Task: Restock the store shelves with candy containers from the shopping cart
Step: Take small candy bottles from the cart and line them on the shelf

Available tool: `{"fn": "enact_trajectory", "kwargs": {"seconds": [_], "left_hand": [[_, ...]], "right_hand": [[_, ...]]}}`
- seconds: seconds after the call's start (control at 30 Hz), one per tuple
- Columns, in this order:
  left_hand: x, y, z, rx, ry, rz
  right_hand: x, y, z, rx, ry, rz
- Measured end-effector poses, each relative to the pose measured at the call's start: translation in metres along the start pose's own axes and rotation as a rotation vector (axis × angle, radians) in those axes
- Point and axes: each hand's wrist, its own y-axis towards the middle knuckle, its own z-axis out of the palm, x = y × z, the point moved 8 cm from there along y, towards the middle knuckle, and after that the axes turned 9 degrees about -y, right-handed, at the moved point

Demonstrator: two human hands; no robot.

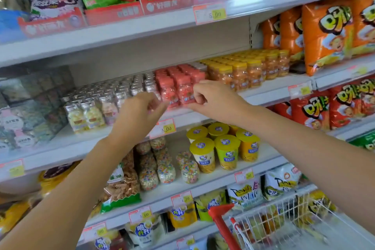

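Rows of small candy containers stand on the middle shelf: silver-lidded ones on the left, pink-lidded ones in the middle, yellow-lidded ones on the right. My right hand has its fingers curled round the front pink container at the shelf edge. My left hand reaches in beside the neighbouring pink container, fingers loosely bent against it; whether it grips it I cannot tell. The white wire shopping cart with a red handle stands at the lower right; its contents are blurred.
Orange snack bags fill the shelf to the right. Yellow-lidded cups and sprinkle jars stand on the shelf below. Red display boxes with bags line the top shelf. Price tags hang on the shelf edges.
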Motion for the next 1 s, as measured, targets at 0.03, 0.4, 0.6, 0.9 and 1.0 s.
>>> {"fn": "enact_trajectory", "kwargs": {"seconds": [0.03,0.4,0.6,0.9,1.0], "left_hand": [[-0.012,-0.014,0.02,0.08,-0.058,0.012],[-0.089,-0.167,0.313,0.881,-0.374,-0.159],[-0.084,-0.229,0.466,1.239,-0.271,-0.317],[-0.036,-0.368,0.6,1.608,0.053,-0.378],[-0.026,-0.387,0.614,1.571,0.214,-0.385]], "right_hand": [[-0.01,-0.019,0.007,0.088,0.002,0.02],[-0.197,-0.316,0.137,1.085,0.092,0.623],[-0.284,-0.433,0.199,1.177,0.154,0.954],[-0.348,-0.518,0.31,1.088,0.156,1.251],[-0.355,-0.538,0.339,1.034,0.143,1.327]]}}
